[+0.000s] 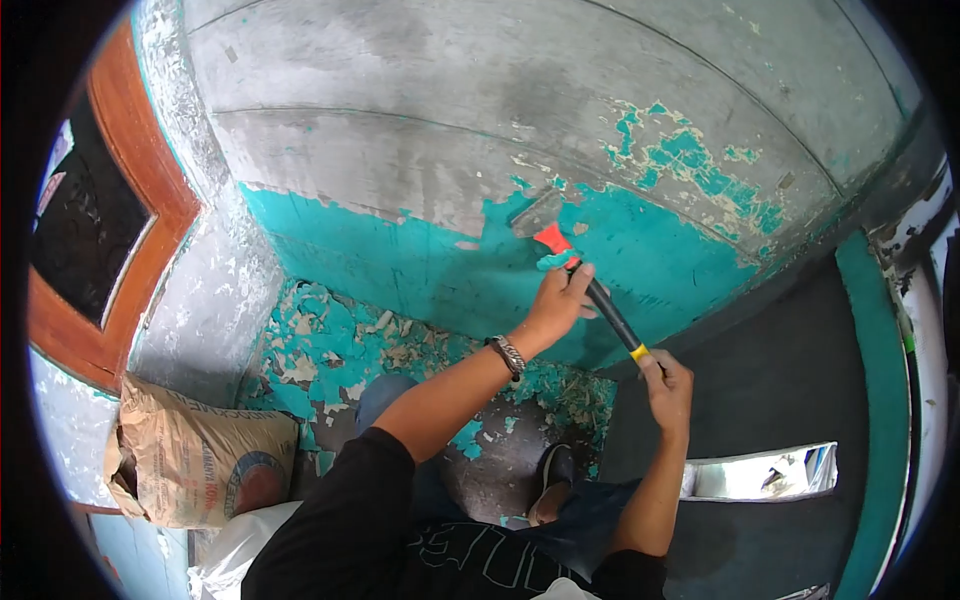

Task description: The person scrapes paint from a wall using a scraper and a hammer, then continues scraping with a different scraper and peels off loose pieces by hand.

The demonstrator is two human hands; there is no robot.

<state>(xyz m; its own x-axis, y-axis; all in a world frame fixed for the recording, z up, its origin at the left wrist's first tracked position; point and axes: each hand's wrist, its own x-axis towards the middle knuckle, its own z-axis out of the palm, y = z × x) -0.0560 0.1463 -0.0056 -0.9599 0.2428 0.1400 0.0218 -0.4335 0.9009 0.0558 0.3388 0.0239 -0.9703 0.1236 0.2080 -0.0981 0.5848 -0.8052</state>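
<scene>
A long-handled scraper [618, 318] slants across the middle of the view, with a wide metal blade, a red neck, a black handle and a yellow band. Its blade lies against the wall at the ragged upper edge of the teal paint [430, 265]. My left hand [562, 305], below a wrist bracelet, is closed on the handle just below the red neck. Around the lower end, by the yellow band, my right hand [667, 388] is closed. A curled teal paint flake [556, 262] hangs on the neck. Bare grey wall [400, 150] lies above, with teal patches [685, 152] at the right.
Paint chips [320, 345] cover the floor along the wall's base. A brown paper sack [205, 455] stands at the lower left beside white plastic [245, 550]. An orange-brown wooden frame [150, 150] is at the left; a dark panel [765, 400] with a bright opening is at the right.
</scene>
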